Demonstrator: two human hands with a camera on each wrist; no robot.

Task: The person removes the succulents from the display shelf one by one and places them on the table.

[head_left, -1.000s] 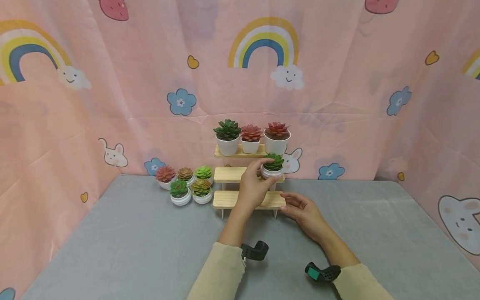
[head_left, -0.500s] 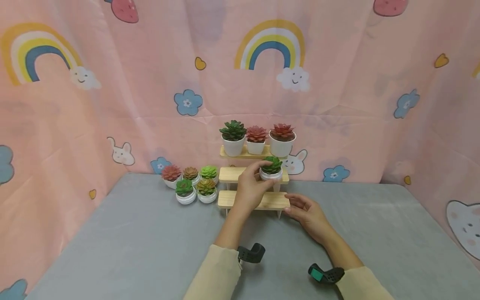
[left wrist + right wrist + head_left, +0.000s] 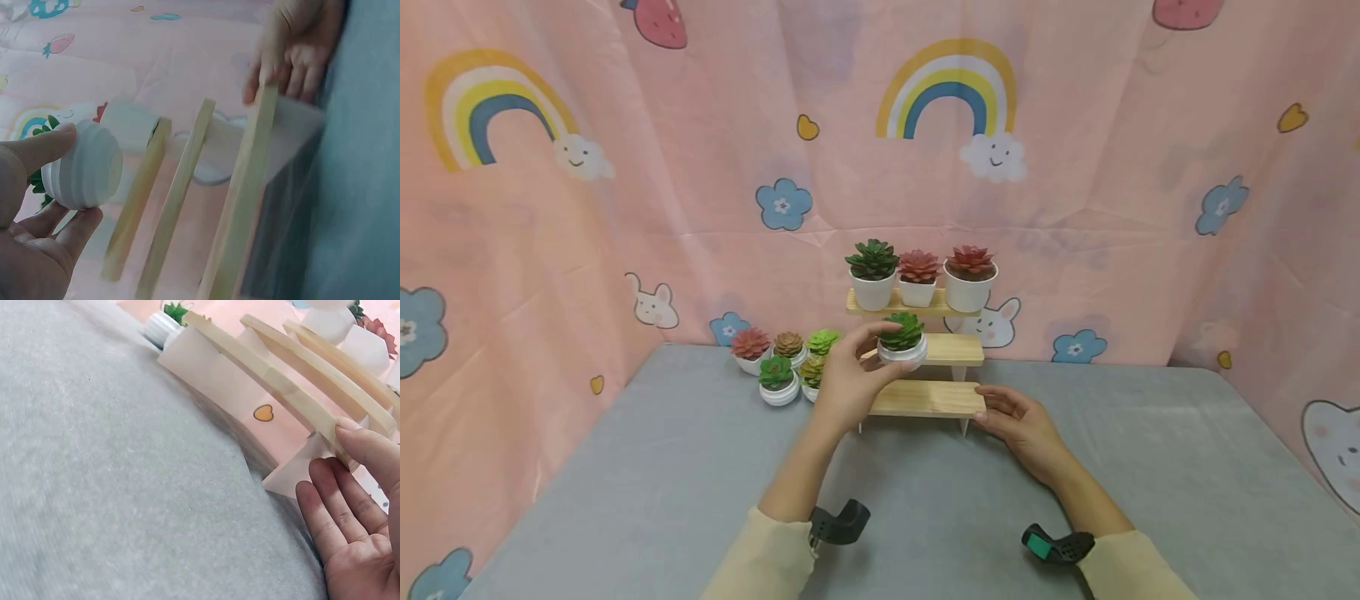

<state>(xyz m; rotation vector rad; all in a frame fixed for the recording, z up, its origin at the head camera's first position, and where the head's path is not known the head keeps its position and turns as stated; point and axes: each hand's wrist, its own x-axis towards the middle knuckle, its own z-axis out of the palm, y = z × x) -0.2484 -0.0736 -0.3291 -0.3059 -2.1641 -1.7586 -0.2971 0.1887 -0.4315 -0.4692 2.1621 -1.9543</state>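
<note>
In the head view my left hand (image 3: 848,382) grips a small green potted succulent (image 3: 902,335) by its ribbed white pot, in front of the middle tier of a three-step wooden plant stand (image 3: 928,398). The left wrist view shows the thumb on one side of the white pot (image 3: 90,165) and fingers on the other, its base facing the stand. My right hand (image 3: 1021,433) pinches the right end of the lowest board; in the right wrist view its thumb lies on the board (image 3: 269,369) and the fingers sit below. Three succulents in white pots, one dark green (image 3: 872,275) and two reddish, stand on the top tier.
Several more small potted succulents cluster on the grey tabletop (image 3: 662,467) left of the stand, among them a red one (image 3: 750,350) and a green one (image 3: 778,379). A pink patterned curtain (image 3: 700,167) hangs behind the table.
My left hand has carried the green succulent leftward along the middle tier, from its right end toward the centre. The right hand keeps its place at the stand. The head view has shifted slightly.
</note>
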